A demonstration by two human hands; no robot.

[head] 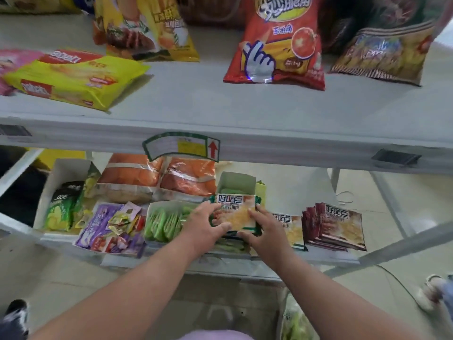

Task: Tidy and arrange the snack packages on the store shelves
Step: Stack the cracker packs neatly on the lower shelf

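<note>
On the lower shelf [245, 263], both my hands hold a stack of green-edged biscuit packets [235, 212] with white labels. My left hand [204, 225] grips the stack's left side, thumb across its lower front. My right hand [263, 231] grips its right side and bottom corner. The stack stands just in front of an open green carton [236, 185]. Right of it lie another similar packet [290, 229] and a pile of dark red biscuit packets [335, 227]. A box of green packets [164, 222] sits to the left.
The lower shelf also holds purple sachets [110, 231], a white box with lime-green bags [63, 204] and orange bags [159, 175] behind. On the upper shelf [220, 106] lie yellow [73, 79], red [282, 42] and brown [382, 52] snack bags. Someone's shoes [431, 290] stand on the floor at right.
</note>
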